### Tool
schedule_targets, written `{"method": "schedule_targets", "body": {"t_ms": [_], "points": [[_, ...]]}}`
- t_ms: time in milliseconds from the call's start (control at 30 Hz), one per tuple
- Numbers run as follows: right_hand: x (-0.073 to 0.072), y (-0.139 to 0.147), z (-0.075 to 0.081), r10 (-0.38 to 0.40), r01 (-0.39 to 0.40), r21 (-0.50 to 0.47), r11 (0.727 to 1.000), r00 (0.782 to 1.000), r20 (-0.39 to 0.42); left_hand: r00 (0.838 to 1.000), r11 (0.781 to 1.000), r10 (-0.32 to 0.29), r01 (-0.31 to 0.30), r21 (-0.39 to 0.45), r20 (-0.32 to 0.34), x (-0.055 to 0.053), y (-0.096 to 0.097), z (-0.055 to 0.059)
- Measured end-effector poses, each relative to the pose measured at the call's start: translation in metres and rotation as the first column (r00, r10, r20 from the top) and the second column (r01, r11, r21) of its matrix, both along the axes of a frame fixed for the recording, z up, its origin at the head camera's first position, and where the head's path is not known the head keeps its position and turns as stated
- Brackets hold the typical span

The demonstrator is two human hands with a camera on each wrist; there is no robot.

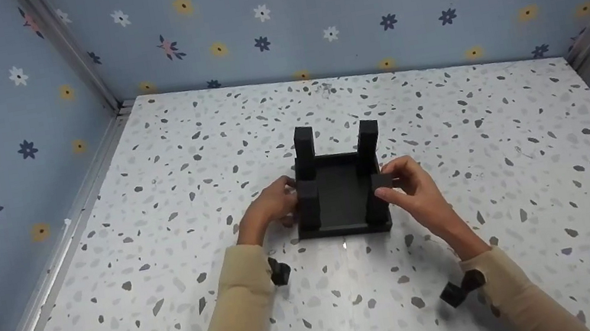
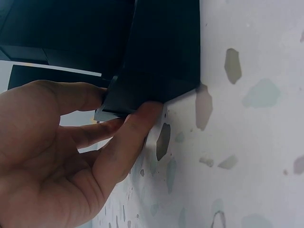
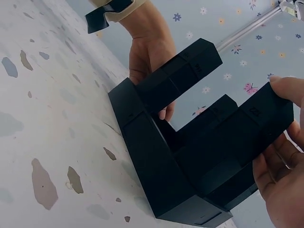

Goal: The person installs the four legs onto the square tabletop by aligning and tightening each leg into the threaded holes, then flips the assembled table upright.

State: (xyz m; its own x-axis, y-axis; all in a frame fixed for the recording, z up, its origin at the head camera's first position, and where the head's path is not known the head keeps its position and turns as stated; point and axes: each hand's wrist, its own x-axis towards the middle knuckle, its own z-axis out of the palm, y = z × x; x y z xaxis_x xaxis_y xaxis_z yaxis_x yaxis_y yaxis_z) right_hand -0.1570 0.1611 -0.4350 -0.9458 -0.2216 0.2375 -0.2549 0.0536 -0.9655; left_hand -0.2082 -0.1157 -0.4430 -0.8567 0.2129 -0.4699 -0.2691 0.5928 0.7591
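Observation:
A black square tray-like base with tall block posts rising at its corners sits on the table near the middle of the head view. My left hand holds the left side of the base; in the left wrist view its fingers grip the edge close to the tabletop. At the right, my right hand pinches the top of the near right post between thumb and fingers. That post stands upright at the base's corner, and small raised markings show on its face. Parts of the left hand's fingers are hidden behind the base.
The white speckled tabletop extends around the base. Blue flowered panels stand behind it and at both sides, with metal rails at the corners. A small black device sits at the left wrist, and another at the right.

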Motion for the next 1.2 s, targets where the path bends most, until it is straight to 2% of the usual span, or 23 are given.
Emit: {"method": "schedule_targets", "body": {"t_ms": [133, 233, 433, 733, 900, 1200], "points": [[-0.0003, 0.0019, -0.0008, 0.023, -0.023, 0.015, 1.0, 1.0, -0.015, 1.0, 1.0, 0.004, -0.003, 0.005, -0.005, 0.0005, 0.0, -0.0002], [-0.0004, 0.0046, -0.0012, 0.075, -0.076, -0.032, 0.997, 0.997, -0.026, 1.0, 1.0, -0.002, 0.002, -0.004, -0.016, 0.0008, -0.0001, -0.0008], [-0.0029, 0.0074, -0.0001, 0.195, -0.203, -0.151, 0.968, 0.979, -0.063, 1.0, 1.0, -0.004, 0.004, 0.006, -0.025, 0.0005, 0.0, -0.002], [-0.0059, 0.0064, 0.0023, 0.3, -0.305, -0.192, 0.933, 0.952, -0.054, 1.0, 1.0, 0.003, -0.003, 0.016, -0.015, 0.0004, -0.0006, -0.0012], [-0.0067, 0.0062, 0.0026, 0.324, -0.325, -0.192, 0.926, 0.945, -0.04, 1.0, 1.0, 0.006, -0.006, 0.02, -0.009, 0.0004, -0.0009, -0.0013], [-0.0057, 0.0047, 0.0023, 0.316, -0.32, -0.212, 0.923, 0.947, -0.054, 1.0, 1.0, 0.008, -0.008, 0.006, -0.021, 0.0008, -0.0007, -0.0018]]}}
